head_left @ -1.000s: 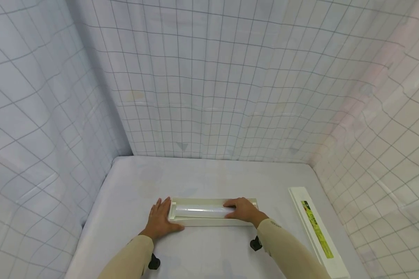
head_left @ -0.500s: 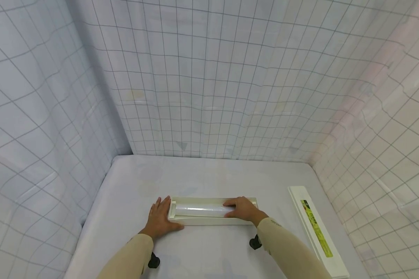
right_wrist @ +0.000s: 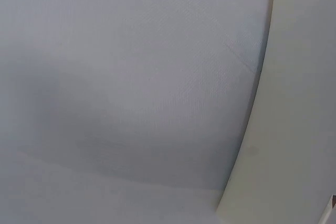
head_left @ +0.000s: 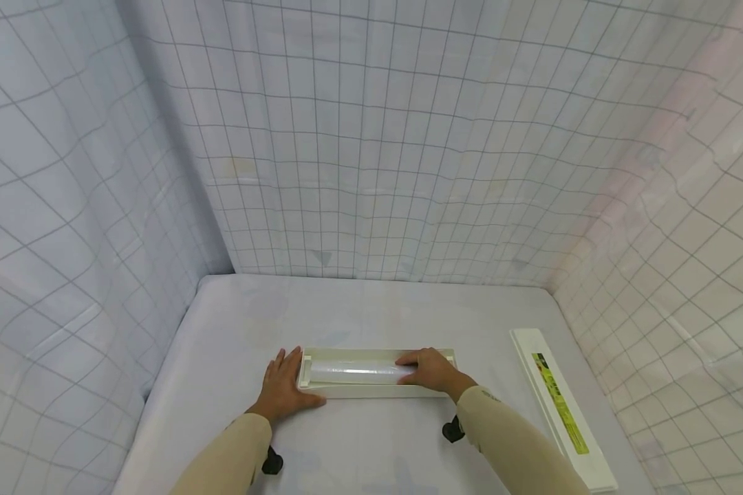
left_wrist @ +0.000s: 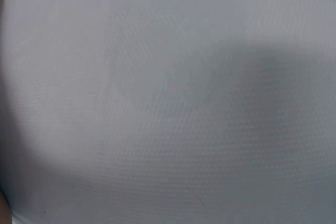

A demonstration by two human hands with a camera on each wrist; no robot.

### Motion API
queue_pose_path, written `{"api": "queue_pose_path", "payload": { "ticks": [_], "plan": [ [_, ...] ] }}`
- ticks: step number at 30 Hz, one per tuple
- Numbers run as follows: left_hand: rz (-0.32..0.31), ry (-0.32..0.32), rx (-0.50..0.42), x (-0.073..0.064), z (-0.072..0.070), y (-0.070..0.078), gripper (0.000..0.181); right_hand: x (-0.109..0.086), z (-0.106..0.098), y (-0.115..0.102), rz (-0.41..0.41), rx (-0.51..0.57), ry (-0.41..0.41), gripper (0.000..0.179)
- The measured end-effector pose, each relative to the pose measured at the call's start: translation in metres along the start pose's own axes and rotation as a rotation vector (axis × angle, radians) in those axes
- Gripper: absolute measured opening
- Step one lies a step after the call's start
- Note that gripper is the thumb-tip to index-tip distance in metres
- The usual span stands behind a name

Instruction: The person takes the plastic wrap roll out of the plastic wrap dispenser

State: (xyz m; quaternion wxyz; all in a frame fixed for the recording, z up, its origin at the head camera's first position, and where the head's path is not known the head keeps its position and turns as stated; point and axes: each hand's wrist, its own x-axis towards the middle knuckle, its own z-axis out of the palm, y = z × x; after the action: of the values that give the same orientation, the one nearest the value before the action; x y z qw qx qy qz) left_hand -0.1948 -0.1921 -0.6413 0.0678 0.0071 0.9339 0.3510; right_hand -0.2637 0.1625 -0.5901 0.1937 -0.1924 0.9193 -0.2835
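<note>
Gridded sheets [head_left: 359, 137] line three sides of a table [head_left: 378, 313].

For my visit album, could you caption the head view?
Left hand against a white box, right hand gripping the shiny roll inside.

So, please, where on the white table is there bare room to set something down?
Bare table lies behind the open box, toward the gridded curtain; left of the left hand; and between the sleeves, in front of the box. Crowded: the box, where the right hand holds the roll, and the right side, with the long labelled panel.
</note>
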Motion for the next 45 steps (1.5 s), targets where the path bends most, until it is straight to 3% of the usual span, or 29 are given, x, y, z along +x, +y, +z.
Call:
{"api": "queue_pose_path", "payload": {
  "ticks": [7,22,32,41,45],
  "plan": [
    [-0.005,0.001,0.009,-0.001,0.002,0.000,0.128,-0.004,-0.003,-0.002,-0.020,-0.001,0.007,0.048],
    [0.046,0.027,0.005,0.000,0.006,-0.004,0.123,-0.011,-0.015,-0.003,0.000,0.038,-0.002,0.054],
    [0.019,-0.003,0.016,0.000,0.003,-0.002,0.128,-0.013,-0.020,-0.005,-0.008,0.035,0.012,0.054],
    [0.043,0.030,0.016,-0.002,0.005,-0.003,0.127,-0.015,-0.032,-0.008,-0.048,0.023,0.034,0.051],
    [0.025,0.015,0.014,-0.001,0.005,-0.004,0.127,-0.015,-0.035,-0.008,-0.038,0.006,0.043,0.050]
  ]
}}
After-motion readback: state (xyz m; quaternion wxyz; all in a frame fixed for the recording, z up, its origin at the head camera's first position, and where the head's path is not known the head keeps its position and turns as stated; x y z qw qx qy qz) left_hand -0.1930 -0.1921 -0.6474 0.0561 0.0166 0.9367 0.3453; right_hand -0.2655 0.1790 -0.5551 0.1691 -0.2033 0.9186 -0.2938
